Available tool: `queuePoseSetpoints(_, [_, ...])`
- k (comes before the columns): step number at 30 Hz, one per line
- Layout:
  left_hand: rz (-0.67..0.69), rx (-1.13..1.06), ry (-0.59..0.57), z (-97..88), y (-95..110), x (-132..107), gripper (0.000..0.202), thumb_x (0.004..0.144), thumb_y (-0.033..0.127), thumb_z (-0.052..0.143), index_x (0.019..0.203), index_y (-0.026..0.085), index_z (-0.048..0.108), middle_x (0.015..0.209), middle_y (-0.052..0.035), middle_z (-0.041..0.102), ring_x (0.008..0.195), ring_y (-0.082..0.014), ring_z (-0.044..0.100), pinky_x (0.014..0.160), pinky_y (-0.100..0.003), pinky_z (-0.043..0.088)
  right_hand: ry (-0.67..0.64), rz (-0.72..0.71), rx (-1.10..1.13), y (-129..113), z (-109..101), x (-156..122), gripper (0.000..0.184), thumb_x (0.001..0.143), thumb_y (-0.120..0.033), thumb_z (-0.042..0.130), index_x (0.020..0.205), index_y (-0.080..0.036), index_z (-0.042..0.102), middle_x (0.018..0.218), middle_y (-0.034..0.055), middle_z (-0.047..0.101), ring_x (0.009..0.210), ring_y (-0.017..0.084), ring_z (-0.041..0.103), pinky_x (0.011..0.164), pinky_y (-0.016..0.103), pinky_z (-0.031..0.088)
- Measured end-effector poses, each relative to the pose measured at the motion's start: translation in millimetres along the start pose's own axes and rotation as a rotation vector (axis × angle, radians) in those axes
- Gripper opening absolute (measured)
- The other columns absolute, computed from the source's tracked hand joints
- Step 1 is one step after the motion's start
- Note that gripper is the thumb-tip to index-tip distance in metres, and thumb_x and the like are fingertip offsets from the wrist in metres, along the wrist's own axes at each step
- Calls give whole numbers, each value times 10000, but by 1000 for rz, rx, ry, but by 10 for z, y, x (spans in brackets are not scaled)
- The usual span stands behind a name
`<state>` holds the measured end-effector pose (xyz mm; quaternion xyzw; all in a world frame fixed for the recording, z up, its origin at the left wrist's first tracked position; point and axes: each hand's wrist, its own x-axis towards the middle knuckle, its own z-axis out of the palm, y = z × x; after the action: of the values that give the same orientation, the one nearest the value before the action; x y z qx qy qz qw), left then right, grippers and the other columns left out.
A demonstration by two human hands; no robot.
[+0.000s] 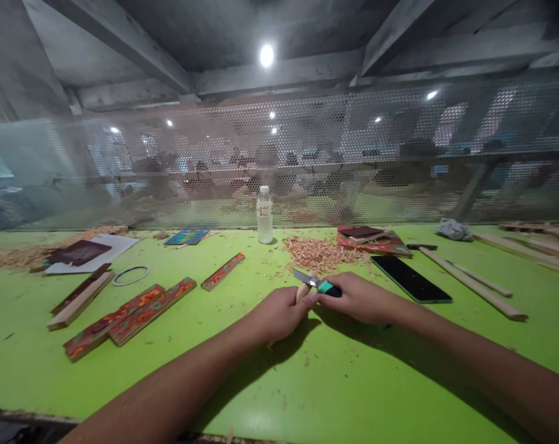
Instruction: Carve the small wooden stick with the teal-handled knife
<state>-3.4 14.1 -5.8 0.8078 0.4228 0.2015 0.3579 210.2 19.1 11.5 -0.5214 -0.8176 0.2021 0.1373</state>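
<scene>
My left hand (279, 313) is closed around a short wooden stick (302, 290), of which only the upper tip shows. My right hand (359, 297) grips a small knife (317, 284) with a teal and black handle. Its grey blade lies against the tip of the stick, pointing up and left. Both hands meet above the green table (307, 382), just in front of a pile of wood shavings (319, 253).
Painted wooden strips (131, 314), plain sticks (474, 282), a dark phone (411, 279), a water bottle (264, 214), a rubber ring (130, 275) and paper sheets lie around. A perforated metal screen (307, 160) closes the table's far edge.
</scene>
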Motion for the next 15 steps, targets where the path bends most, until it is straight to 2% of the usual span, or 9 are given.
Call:
queuePoseSetpoints(7, [8, -10, 0, 10, 8, -6, 432, 1054, 473, 434, 1008, 157, 725, 612, -30, 610, 656, -208, 587, 662, -313, 460, -88, 8, 50, -46, 41, -31, 253, 882, -401, 564, 763, -183, 613, 677, 38, 685, 587, 162, 570, 543, 259, 361])
queuePoseSetpoints(15, [7, 4, -8, -9, 14, -3, 415, 1049, 519, 422, 906, 192, 635, 587, 30, 495, 561, -162, 483, 580, -299, 369, -25, 27, 17, 10, -7, 5, 353, 913, -492, 544, 734, -190, 576, 666, 41, 654, 596, 163, 522, 540, 270, 309])
